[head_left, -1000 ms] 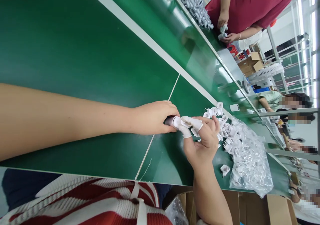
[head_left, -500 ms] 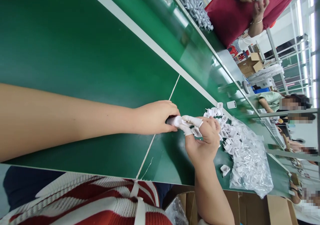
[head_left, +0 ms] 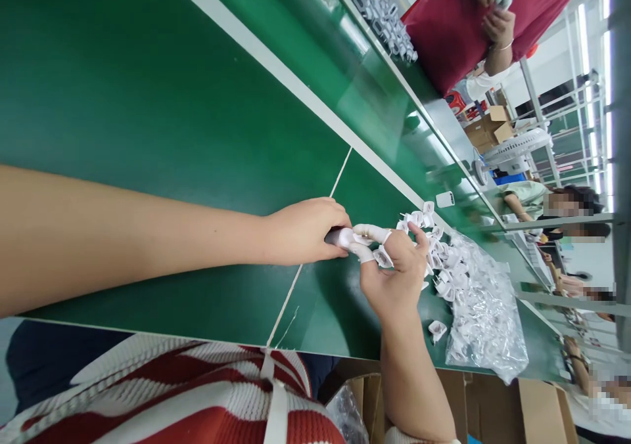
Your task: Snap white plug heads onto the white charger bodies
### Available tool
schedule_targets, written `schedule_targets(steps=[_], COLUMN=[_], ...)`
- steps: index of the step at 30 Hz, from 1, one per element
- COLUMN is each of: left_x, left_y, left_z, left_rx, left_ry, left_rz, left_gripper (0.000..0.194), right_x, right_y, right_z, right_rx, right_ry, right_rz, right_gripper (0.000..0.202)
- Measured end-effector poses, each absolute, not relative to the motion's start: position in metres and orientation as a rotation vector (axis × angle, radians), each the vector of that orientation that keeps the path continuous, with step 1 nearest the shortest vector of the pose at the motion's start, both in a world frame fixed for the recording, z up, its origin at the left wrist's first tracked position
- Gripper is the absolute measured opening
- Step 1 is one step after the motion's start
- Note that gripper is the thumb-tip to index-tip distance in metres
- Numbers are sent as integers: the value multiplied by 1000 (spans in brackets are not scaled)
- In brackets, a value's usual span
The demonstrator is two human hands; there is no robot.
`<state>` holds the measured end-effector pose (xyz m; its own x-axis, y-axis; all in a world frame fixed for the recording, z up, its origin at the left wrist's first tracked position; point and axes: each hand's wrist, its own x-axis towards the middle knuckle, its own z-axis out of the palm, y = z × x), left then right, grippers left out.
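A white tube-like charger housing (head_left: pixel 334 237) is gripped in my left hand (head_left: pixel 305 230), whose fingers and thumb close round it. My right hand (head_left: pixel 394 266) wears white finger cots on thumb and forefinger. Those two fingertips pinch at the housing's open end, where a pale rim shows; whether a small part sits between them is hidden. Just under the right hand's palm is a white plug part (head_left: pixel 383 257), and I cannot tell if it is held or lying on the table. Beyond the right hand lies a pile of white plug parts with prongs (head_left: pixel 446 276).
A clear plastic bag (head_left: pixel 486 312) full of white parts lies beside the pile. One loose plug part (head_left: pixel 437 330) and a white housing (head_left: pixel 444 199) lie apart. A cardboard box (head_left: pixel 486 404) stands below the table edge. Across the green table (head_left: pixel 148 102), a person in red handles pale parts.
The view has shifted slightly, so things sit a little further left. My right hand's outer finger is more raised. My grip on the housing looks the same. The person across has lowered their hands slightly.
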<state>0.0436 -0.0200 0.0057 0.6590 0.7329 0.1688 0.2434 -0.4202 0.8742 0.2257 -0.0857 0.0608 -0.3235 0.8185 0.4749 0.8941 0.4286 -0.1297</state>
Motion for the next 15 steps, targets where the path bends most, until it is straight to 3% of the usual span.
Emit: schedule_targets(steps=[8, 12, 15], left_x=[46, 46, 45], left_y=[-27, -31, -18], left_z=[3, 3, 8], left_rx=[2034, 1999, 1909], left_ry=[791, 793, 791], left_rz=[727, 722, 652], left_gripper=[23, 40, 41], right_x=[228, 234, 249], right_y=[-95, -94, -86], right_z=[39, 33, 38], right_rx=[-1478, -1473, -1536], right_ry=[-2067, -2000, -1924], right_rz=[-157, 99, 207], right_gripper=[19, 42, 54])
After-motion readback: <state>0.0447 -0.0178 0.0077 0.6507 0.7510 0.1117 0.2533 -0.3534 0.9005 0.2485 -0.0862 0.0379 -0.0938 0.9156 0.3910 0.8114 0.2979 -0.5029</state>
